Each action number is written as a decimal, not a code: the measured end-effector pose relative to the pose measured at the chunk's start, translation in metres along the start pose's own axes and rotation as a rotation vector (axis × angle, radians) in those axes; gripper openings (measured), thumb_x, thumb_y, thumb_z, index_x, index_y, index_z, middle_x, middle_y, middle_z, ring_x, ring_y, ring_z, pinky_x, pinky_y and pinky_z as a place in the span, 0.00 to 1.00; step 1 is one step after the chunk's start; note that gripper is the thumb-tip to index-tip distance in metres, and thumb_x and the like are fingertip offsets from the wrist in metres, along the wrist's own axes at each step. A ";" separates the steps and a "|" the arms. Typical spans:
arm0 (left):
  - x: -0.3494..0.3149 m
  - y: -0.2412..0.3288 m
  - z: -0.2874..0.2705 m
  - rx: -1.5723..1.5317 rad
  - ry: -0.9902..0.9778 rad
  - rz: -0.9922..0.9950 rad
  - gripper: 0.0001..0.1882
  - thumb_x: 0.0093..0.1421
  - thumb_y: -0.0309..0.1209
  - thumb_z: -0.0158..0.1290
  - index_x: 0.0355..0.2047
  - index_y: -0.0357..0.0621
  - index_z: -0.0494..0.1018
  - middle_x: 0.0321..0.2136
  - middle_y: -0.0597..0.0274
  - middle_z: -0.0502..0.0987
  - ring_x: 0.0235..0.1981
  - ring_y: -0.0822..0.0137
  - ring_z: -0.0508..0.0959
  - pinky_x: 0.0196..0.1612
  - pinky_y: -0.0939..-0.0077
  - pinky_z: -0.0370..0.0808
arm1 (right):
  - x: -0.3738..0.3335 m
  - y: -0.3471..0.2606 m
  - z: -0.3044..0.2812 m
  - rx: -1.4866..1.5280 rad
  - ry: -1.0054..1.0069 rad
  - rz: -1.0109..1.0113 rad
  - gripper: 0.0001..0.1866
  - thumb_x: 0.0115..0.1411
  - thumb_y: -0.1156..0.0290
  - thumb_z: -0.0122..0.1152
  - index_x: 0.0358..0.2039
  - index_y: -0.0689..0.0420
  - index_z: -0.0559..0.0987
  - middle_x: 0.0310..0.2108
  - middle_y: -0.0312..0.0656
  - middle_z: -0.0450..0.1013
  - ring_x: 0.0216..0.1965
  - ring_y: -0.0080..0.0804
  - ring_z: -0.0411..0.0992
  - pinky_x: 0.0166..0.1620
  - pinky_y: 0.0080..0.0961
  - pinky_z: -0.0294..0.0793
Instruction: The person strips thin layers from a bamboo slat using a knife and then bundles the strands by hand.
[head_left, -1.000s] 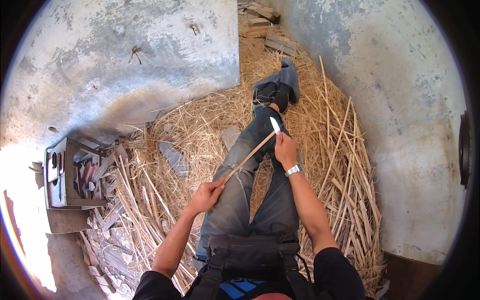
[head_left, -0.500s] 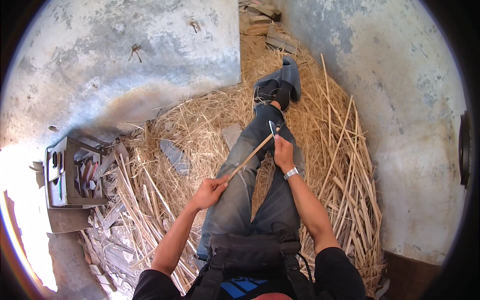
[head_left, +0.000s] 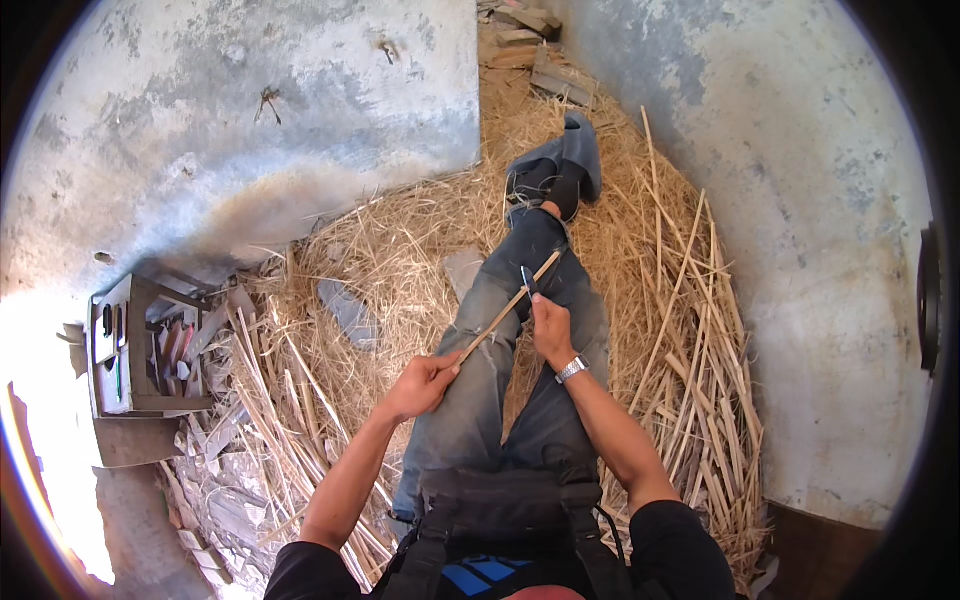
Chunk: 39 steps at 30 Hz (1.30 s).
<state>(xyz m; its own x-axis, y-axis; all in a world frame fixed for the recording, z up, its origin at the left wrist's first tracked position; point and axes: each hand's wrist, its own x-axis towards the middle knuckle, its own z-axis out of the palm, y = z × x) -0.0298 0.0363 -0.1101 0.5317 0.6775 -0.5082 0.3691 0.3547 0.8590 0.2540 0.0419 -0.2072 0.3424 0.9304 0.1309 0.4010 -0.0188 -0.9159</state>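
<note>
A thin, pale wooden stick [head_left: 490, 328] slants over my outstretched legs, its far end above my shin. My left hand [head_left: 424, 386] pinches the stick's near end over my left thigh. In my right hand [head_left: 551, 328], fingers wrapped round the handle, is a small knife [head_left: 529, 280]. Its blade crosses the stick a short way below the far tip and appears to touch it. A metal-banded watch [head_left: 573, 369] circles my right wrist. Beneath both hands are my worn, dark trousers [head_left: 455, 425], legs crossed at the ankles.
Loose shavings [head_left: 400, 240] cover the floor around my legs. Long split sticks [head_left: 705, 400] lie heaped at the right, with more sticks [head_left: 290, 410] at the left. A small wooden cabinet [head_left: 150, 400] stands far left. Plastered walls [head_left: 300, 90] rise ahead and at the right.
My right hand has drawn the knife toward me and slightly left along the stick, away from its far tip. My left hand keeps its grip, nearly still.
</note>
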 end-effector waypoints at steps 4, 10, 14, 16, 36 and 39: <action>0.008 0.004 0.001 -0.020 -0.009 0.029 0.21 0.74 0.31 0.50 0.64 0.41 0.73 0.14 0.75 0.64 0.13 0.80 0.62 0.18 0.78 0.59 | -0.018 -0.014 0.007 0.056 -0.191 -0.042 0.25 0.74 0.58 0.51 0.23 0.65 0.72 0.16 0.53 0.63 0.16 0.40 0.63 0.25 0.40 0.63; 0.026 0.012 0.005 -0.039 -0.062 0.063 0.20 0.74 0.32 0.50 0.63 0.41 0.74 0.15 0.77 0.65 0.14 0.82 0.63 0.19 0.80 0.59 | -0.055 -0.020 0.008 0.055 -0.237 0.010 0.24 0.73 0.58 0.53 0.25 0.64 0.75 0.18 0.56 0.66 0.18 0.41 0.67 0.28 0.40 0.65; 0.020 0.015 0.002 -0.053 0.000 0.085 0.19 0.74 0.32 0.52 0.62 0.40 0.75 0.16 0.77 0.66 0.15 0.82 0.63 0.19 0.79 0.60 | -0.050 -0.058 -0.011 -0.001 -0.498 0.053 0.23 0.73 0.59 0.53 0.25 0.65 0.76 0.18 0.53 0.68 0.19 0.38 0.67 0.29 0.36 0.67; 0.020 0.022 0.005 -0.017 0.009 0.111 0.19 0.73 0.31 0.52 0.61 0.38 0.75 0.19 0.75 0.70 0.19 0.83 0.65 0.22 0.80 0.64 | -0.046 -0.055 -0.016 0.020 -0.551 0.063 0.23 0.73 0.59 0.53 0.25 0.65 0.75 0.17 0.51 0.68 0.19 0.37 0.68 0.29 0.35 0.67; 0.017 0.036 0.033 -0.103 0.133 0.190 0.20 0.72 0.31 0.56 0.63 0.41 0.75 0.18 0.75 0.68 0.16 0.83 0.64 0.20 0.82 0.61 | -0.047 -0.081 0.004 0.045 -0.198 -0.143 0.23 0.75 0.58 0.49 0.28 0.63 0.77 0.16 0.52 0.67 0.17 0.48 0.71 0.23 0.39 0.64; 0.014 0.034 0.036 -0.207 0.111 0.134 0.20 0.72 0.31 0.56 0.61 0.38 0.75 0.19 0.74 0.70 0.16 0.82 0.66 0.20 0.82 0.62 | -0.061 -0.072 0.005 0.237 -0.321 0.043 0.25 0.76 0.56 0.49 0.26 0.62 0.76 0.14 0.40 0.67 0.15 0.32 0.68 0.22 0.34 0.62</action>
<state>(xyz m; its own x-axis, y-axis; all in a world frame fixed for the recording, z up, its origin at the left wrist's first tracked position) 0.0175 0.0345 -0.0899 0.4747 0.7896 -0.3888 0.1310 0.3735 0.9183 0.2003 -0.0119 -0.1511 0.0572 0.9984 -0.0004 0.1720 -0.0102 -0.9851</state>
